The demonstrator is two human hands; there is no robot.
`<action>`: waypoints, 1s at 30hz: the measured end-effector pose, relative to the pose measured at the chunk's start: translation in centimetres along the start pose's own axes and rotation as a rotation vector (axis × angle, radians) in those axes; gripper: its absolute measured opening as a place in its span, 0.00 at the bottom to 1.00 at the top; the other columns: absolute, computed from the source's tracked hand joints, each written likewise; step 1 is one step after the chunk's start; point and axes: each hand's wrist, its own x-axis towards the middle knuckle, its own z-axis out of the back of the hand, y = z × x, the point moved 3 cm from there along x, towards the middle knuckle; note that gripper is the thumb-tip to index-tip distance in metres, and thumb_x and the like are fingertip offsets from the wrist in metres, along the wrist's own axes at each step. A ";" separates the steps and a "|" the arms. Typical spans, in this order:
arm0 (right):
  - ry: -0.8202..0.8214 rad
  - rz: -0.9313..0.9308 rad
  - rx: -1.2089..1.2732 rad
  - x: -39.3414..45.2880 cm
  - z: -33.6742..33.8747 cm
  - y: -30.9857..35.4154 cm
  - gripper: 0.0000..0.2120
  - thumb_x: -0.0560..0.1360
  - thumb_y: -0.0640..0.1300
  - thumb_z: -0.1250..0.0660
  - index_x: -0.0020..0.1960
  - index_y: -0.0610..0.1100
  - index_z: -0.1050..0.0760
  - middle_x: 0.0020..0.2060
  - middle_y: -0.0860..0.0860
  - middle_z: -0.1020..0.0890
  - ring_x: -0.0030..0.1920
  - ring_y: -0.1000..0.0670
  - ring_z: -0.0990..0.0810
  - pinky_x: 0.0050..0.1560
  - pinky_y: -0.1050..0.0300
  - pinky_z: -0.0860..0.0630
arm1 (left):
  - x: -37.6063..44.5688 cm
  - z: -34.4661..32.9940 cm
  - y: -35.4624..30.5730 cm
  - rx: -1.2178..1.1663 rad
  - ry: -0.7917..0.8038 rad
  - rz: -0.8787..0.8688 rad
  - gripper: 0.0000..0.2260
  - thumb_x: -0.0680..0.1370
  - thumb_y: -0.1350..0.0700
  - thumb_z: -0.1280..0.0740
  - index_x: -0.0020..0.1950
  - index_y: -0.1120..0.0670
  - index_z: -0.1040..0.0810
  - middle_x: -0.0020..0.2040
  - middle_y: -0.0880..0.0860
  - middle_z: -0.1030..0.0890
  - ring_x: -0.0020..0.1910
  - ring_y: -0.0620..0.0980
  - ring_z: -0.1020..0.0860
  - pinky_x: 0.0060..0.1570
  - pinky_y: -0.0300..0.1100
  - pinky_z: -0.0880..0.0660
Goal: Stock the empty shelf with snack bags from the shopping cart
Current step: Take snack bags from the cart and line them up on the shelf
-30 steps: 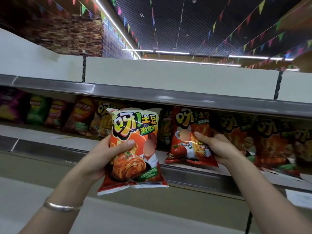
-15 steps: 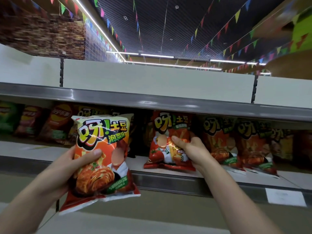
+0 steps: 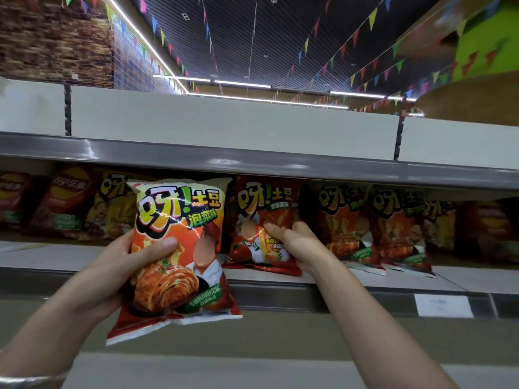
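Orange glossy kimchi-print snack bag (image 3: 175,256) — held upright in front of the grey metal shelf (image 3: 365,279), thumb across its face, left hand (image 3: 118,265) fingers curled behind; red tomato-print snack bag (image 3: 262,228) stands on the shelf board — right hand (image 3: 297,242) fingers pinching its right edge; matching orange bags (image 3: 373,228) just right of those fingers.

left-hand bag (image 3: 179,254) before shelf (image 3: 365,279) | right-hand bag (image 3: 264,226) on shelf, right of it
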 end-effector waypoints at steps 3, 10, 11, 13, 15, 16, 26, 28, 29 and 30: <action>0.001 0.024 -0.045 -0.4 0.1 -0.4 0.14 0.74 0.51 0.26 0.53 0.44 0.24 0.53 0.42 0.17 0.54 0.42 0.17 0.60 0.42 0.21 | 0.2 -1.0 0.1 -0.003 0.021 -0.002 0.53 0.36 0.42 0.15 0.60 0.54 0.23 0.49 0.59 0.14 0.44 0.58 0.14 0.34 0.44 0.18; -0.018 0.055 -0.051 -0.2 1.1 -0.8 0.13 0.73 0.51 0.25 0.50 0.45 0.24 0.48 0.46 0.15 0.51 0.45 0.16 0.59 0.44 0.20 | 0.2 -2.2 0.3 -0.019 0.040 0.002 0.51 0.41 0.43 0.15 0.62 0.53 0.24 0.52 0.58 0.14 0.47 0.58 0.15 0.37 0.44 0.18; -0.029 0.061 -0.046 -0.1 1.3 -0.8 0.14 0.73 0.50 0.25 0.52 0.45 0.25 0.48 0.46 0.16 0.51 0.45 0.16 0.59 0.45 0.20 | 0.2 -2.2 0.4 -0.018 0.033 0.004 0.49 0.44 0.45 0.15 0.63 0.53 0.24 0.52 0.58 0.15 0.48 0.58 0.15 0.38 0.44 0.18; -0.059 0.070 -0.063 0.1 1.3 -0.8 0.18 0.72 0.49 0.24 0.55 0.46 0.27 0.50 0.46 0.17 0.52 0.44 0.17 0.59 0.45 0.21 | 0.1 -2.3 0.5 -0.020 0.019 0.011 0.49 0.45 0.45 0.15 0.64 0.53 0.25 0.53 0.58 0.15 0.49 0.58 0.15 0.39 0.44 0.18; -0.081 0.077 -0.090 0.1 1.3 -0.7 0.19 0.71 0.50 0.23 0.56 0.47 0.28 0.52 0.45 0.17 0.54 0.43 0.18 0.60 0.45 0.21 | 0.0 -2.4 0.6 -0.024 0.009 0.013 0.51 0.43 0.43 0.14 0.64 0.52 0.25 0.53 0.57 0.15 0.49 0.58 0.15 0.39 0.44 0.18; -0.093 0.088 -0.106 0.1 1.2 -0.7 0.20 0.71 0.51 0.23 0.56 0.47 0.29 0.54 0.44 0.17 0.55 0.43 0.18 0.60 0.44 0.22 | -0.1 -2.3 0.6 -0.028 0.002 0.009 0.51 0.42 0.42 0.15 0.63 0.52 0.25 0.53 0.57 0.15 0.49 0.58 0.15 0.39 0.44 0.18; -0.105 0.104 -0.087 -1.4 2.0 0.1 0.36 0.70 0.51 0.23 0.72 0.41 0.35 0.59 0.49 0.25 0.56 0.48 0.26 0.54 0.52 0.28 | -1.0 -2.3 0.7 -0.025 -0.007 0.035 0.52 0.39 0.42 0.15 0.61 0.51 0.24 0.51 0.57 0.14 0.48 0.57 0.15 0.39 0.45 0.18; -0.098 0.135 -0.122 -1.5 1.6 0.1 0.34 0.68 0.48 0.22 0.69 0.46 0.34 0.61 0.48 0.24 0.58 0.47 0.24 0.58 0.50 0.25 | -1.1 -2.4 0.8 -0.025 -0.004 0.034 0.52 0.39 0.42 0.15 0.62 0.51 0.24 0.52 0.57 0.14 0.48 0.57 0.15 0.42 0.47 0.19; -0.100 0.144 -0.148 -1.7 1.4 0.1 0.31 0.68 0.48 0.21 0.65 0.48 0.33 0.62 0.47 0.23 0.59 0.46 0.23 0.60 0.49 0.24 | -1.0 -2.5 0.8 -0.024 -0.004 0.032 0.52 0.40 0.42 0.15 0.62 0.51 0.25 0.52 0.56 0.14 0.49 0.57 0.15 0.43 0.48 0.20; -0.097 0.139 -0.165 -1.7 1.3 0.1 0.30 0.67 0.48 0.21 0.63 0.48 0.33 0.61 0.46 0.22 0.59 0.45 0.22 0.61 0.48 0.24 | -1.0 -2.6 0.7 -0.024 0.000 0.029 0.52 0.40 0.42 0.15 0.62 0.51 0.25 0.52 0.56 0.14 0.49 0.57 0.15 0.44 0.49 0.20</action>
